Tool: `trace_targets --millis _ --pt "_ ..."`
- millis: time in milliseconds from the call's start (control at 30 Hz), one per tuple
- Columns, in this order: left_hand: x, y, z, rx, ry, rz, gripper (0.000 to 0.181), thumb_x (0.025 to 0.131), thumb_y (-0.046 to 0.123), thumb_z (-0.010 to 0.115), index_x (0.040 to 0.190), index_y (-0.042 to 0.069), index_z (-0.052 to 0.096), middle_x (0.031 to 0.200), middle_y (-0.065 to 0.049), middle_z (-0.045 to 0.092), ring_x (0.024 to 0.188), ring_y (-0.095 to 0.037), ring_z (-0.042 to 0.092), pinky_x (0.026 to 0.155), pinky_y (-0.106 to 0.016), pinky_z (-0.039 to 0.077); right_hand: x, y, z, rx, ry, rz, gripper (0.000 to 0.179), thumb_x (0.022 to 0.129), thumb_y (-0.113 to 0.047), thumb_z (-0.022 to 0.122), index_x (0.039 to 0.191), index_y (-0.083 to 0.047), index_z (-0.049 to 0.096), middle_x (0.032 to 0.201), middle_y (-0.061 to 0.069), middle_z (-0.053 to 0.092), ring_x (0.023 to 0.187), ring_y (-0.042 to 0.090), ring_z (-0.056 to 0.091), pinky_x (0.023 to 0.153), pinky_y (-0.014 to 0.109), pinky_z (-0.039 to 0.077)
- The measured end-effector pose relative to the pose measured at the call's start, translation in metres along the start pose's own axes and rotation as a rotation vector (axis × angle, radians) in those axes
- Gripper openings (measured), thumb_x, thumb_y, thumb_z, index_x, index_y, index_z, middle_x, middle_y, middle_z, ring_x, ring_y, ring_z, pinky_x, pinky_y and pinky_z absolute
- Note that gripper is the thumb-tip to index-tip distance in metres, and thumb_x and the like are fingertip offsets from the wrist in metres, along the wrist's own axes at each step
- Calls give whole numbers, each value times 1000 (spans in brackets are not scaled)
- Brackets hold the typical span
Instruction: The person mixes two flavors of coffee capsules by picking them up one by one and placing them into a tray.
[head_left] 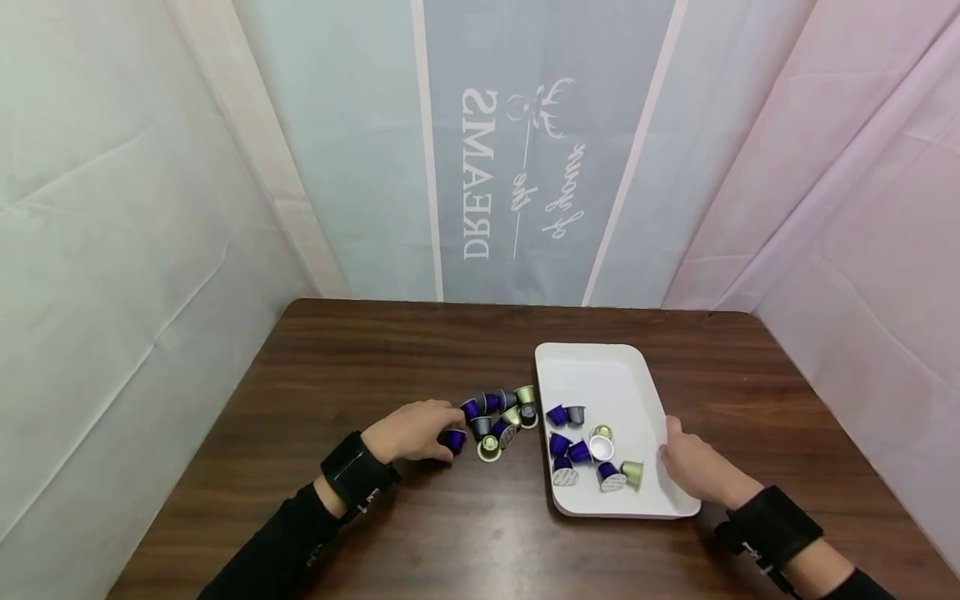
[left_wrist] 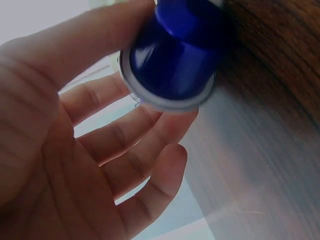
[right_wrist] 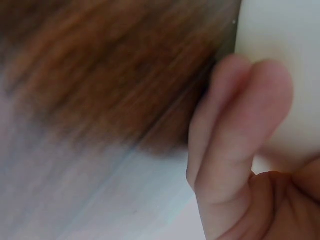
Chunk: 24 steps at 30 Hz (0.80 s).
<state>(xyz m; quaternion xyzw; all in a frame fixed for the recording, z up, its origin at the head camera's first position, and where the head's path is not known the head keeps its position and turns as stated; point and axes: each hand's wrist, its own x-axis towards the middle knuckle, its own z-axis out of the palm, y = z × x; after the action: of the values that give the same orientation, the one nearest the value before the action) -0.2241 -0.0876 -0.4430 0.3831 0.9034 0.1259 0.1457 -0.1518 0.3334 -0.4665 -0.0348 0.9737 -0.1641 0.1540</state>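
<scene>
My left hand (head_left: pixel 422 429) pinches a dark blue coffee capsule (head_left: pixel 453 441) at the left edge of a loose pile of capsules. In the left wrist view the blue capsule (left_wrist: pixel 175 60) sits at the thumb, its silver rim towards the fingers, which are loosely bent. Blue, grey and pale green capsules (head_left: pixel 481 427) make up the pile. On the right side, my right hand (head_left: pixel 701 467) holds the right edge of a white tray (head_left: pixel 615 367). Several blue, green and grey capsules (head_left: pixel 579 452) lie in the tray's left and near part.
The dark wooden table (head_left: pixel 360 350) carries the pile just left of the tray. A printed curtain (head_left: pixel 517 50) hangs behind the table's far edge, and pale cloth (head_left: pixel 112 208) hangs along both sides.
</scene>
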Motion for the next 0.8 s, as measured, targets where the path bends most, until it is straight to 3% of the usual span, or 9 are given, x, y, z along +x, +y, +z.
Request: trace_targets --millis 267,433,600,800 --pt "2 -7 5 2 -2 -27 32 81 20 76 111 17 63 99 2 59 86 -10 56 74 -30 47 -1 0 2 -1 18 -17 51 96 -4 43 127 23 15 90 31 59 80 24 63 64 39 50" --pt "2 -9 6 14 6 -34 33 83 24 74 113 17 62 97 3 57 81 -9 53 70 -28 45 -2 0 2 7 23 -25 50 96 -4 42 127 23 15 93 34 58 83 27 63 67 42 50" --pt "7 -6 7 56 20 -1 35 82 34 74 110 17 62 92 4 55 76 -8 50 65 -27 43 -3 -1 0 15 22 -30 47 96 -3 41 126 23 16 96 35 57 88 31 63 70 45 50" --pt "14 0 7 80 10 -16 28 85 28 72 108 15 63 89 3 54 71 -10 50 61 -27 42 -2 -2 -1 16 11 -12 49 96 -5 42 127 23 15 99 37 56 89 31 63 71 45 50"
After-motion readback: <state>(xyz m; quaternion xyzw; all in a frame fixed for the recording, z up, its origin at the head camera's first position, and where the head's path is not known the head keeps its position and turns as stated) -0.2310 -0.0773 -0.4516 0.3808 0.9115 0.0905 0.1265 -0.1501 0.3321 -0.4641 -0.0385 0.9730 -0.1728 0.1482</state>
